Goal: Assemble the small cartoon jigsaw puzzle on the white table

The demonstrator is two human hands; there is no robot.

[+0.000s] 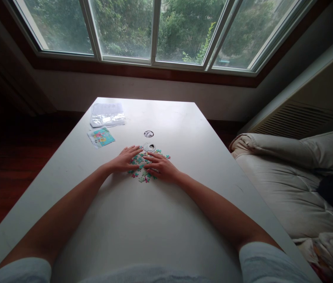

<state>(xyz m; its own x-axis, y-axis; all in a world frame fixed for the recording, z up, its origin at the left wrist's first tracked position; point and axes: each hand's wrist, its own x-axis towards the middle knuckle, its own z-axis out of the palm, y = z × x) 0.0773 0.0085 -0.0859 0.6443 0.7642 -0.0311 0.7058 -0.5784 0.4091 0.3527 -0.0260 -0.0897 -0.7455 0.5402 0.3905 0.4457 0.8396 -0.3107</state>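
Note:
Small jigsaw puzzle pieces (pixel 141 179), mostly teal with some pink and pale ones, lie in a loose heap on the white table (pixel 154 220). At the heap's left side, my left hand (pixel 125 158) rests with its fingers stretched over the pieces. My right hand (pixel 163 166) lies on the right side of the heap, fingers spread and pointing left. Neither hand grips a piece that I can make out. Parts of the heap are hidden beneath the fingers. Just beyond the fingertips sits a round metal cable-hole fitting (pixel 149 147) in the tabletop.
A colourful picture card (pixel 101 137) lies at the table's left, with a clear plastic bag and papers (pixel 107 114) behind it. Farther back is a second round opening (pixel 148 134). A cream sofa (pixel 275 188) stands along the right; a window (pixel 154 31) is ahead.

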